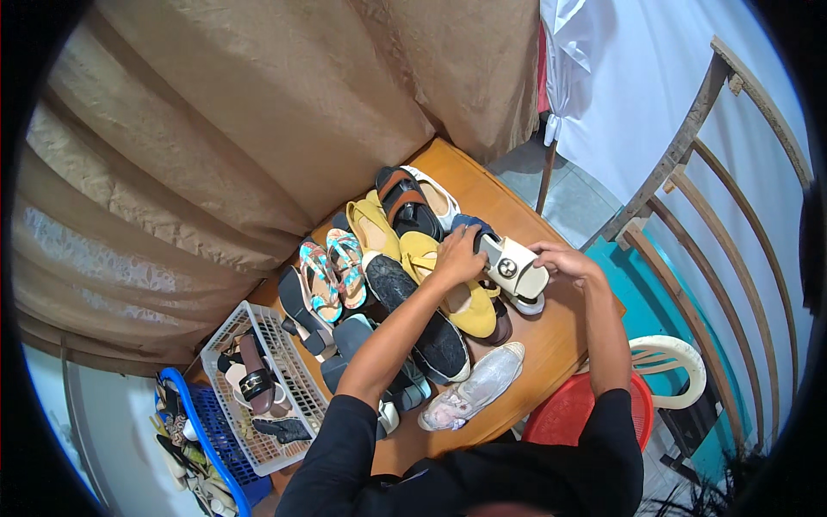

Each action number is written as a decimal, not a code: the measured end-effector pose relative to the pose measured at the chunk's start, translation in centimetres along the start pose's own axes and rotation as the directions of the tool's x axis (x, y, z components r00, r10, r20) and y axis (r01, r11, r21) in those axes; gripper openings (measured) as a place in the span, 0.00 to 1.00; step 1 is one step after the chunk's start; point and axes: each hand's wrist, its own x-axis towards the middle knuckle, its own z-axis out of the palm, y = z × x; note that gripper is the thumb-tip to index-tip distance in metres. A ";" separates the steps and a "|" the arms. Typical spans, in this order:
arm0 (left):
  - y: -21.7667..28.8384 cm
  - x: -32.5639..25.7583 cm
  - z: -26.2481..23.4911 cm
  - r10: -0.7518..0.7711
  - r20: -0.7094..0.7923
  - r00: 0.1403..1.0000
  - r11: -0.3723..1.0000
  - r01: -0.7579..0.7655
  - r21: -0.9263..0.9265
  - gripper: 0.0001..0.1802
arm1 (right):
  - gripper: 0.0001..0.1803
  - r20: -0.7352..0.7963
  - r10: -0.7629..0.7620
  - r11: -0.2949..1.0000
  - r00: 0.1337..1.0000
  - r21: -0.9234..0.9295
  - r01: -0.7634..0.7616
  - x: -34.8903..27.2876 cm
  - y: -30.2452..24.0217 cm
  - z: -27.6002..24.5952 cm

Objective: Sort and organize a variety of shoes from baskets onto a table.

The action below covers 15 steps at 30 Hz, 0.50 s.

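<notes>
A cream slide sandal [519, 269] with a round dark emblem on its strap is held above the shoes at the table's right side. My right hand [564, 261] grips it by the strap edge, fingers bent. Closed at the other end of the sandal is my left hand [463, 254], its fingertips near a dark blue shoe [469, 224]. Under and beside my left forearm lie a yellow flat shoe [474, 312] and a worn black flat shoe [401, 283]. Part of a white shoe [527, 305] shows beneath the sandal.
Several shoes cover the wooden table [556, 340], among them patterned sandals [320, 280], brown-strapped slides [403, 196] and a whitish flat shoe [475, 388]. A white basket [226, 320] and a blue basket [200, 388] hold footwear at left. A red stool or basin [551, 418] stands near right.
</notes>
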 end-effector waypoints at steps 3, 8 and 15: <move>-0.3 0.0 0.0 0.003 0.064 0.998 0.999 -0.006 0.041 0.37 | 0.30 -0.003 -0.106 0.978 0.994 -0.178 0.104 1.5 0.5 0.6; 0.3 -0.8 -0.9 0.040 0.034 0.999 0.997 -0.042 0.069 0.34 | 0.36 -0.002 -0.310 0.941 0.951 -0.144 0.307 1.3 1.8 1.4; 0.7 -3.9 -3.8 0.143 -0.041 0.989 0.983 -0.147 -0.110 0.26 | 0.38 -0.210 -0.473 0.815 0.856 -0.474 0.334 -0.6 0.7 3.2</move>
